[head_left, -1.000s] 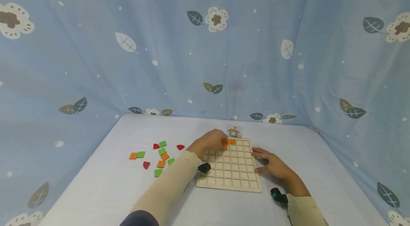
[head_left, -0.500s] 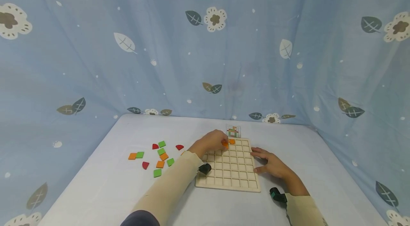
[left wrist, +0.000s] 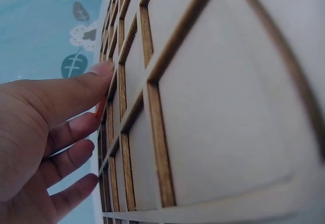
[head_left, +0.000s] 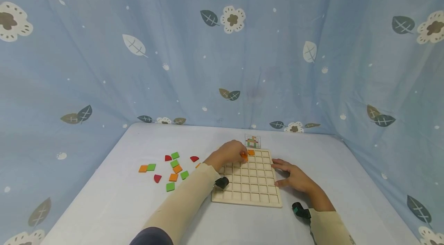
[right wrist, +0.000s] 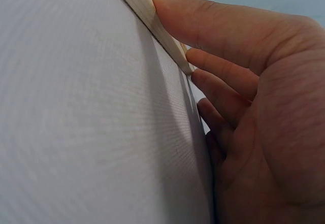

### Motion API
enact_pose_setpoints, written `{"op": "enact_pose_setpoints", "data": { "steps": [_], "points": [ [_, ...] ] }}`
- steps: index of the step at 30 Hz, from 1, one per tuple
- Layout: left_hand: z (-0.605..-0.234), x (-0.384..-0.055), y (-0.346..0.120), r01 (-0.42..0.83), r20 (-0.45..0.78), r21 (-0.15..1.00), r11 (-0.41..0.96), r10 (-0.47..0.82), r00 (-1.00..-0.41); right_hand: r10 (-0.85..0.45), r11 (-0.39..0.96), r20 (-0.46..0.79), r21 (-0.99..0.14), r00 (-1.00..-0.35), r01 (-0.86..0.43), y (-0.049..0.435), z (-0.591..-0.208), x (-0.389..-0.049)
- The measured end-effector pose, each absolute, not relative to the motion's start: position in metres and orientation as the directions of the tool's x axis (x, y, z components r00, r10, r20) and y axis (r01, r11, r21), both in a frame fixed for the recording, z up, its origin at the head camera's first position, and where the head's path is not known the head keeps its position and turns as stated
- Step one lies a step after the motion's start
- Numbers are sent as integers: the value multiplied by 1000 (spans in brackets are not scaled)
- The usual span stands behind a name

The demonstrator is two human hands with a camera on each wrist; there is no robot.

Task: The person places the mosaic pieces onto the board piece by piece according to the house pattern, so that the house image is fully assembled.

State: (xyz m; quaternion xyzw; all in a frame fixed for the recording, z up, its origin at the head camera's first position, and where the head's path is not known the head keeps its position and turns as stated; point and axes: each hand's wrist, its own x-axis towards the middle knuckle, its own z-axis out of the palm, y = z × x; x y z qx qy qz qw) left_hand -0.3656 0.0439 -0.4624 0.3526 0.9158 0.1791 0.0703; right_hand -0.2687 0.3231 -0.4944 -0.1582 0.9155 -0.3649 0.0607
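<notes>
A pale wooden grid board (head_left: pixel 245 198) lies on the white table. In its far row sits an orange tile (head_left: pixel 251 152). Just left of that tile, my left hand (head_left: pixel 229 153) pinches another orange piece (head_left: pixel 244 156) low over the far cells, most of it hidden by the fingers. The left wrist view shows only a thin orange-red edge (left wrist: pixel 100 107) below the thumb. My right hand (head_left: pixel 295 178) rests at the board's right side, fingers spread and loosely bent. In the right wrist view its thumb (right wrist: pixel 213 23) and fingertips touch the board's edge.
Left of the board lie loose green squares (head_left: pixel 170 186), orange squares (head_left: pixel 173 177) and red quarter-round pieces (head_left: pixel 157 178). A small pattern card (head_left: pixel 253 141) lies beyond the far edge. A blue printed curtain (head_left: pixel 243 63) hangs around the table.
Orange showing beside the left fingertips a second ago is now more covered, as the fingers shift slightly on the piece. The right hand stays at the board's edge.
</notes>
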Motion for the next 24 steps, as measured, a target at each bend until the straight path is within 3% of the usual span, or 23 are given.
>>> {"op": "enact_pose_setpoints", "data": {
  "steps": [15, 24],
  "points": [
    [-460, -366, 47, 651, 6, 306, 694, 683, -730, -351, 681, 31, -677, -936, -278, 326, -495, -270],
    [-458, -361, 45, 628, -11, 332, 703, 669, -743, -347, 675, 20, -689, -938, -265, 327, -500, -271]
  ]
}}
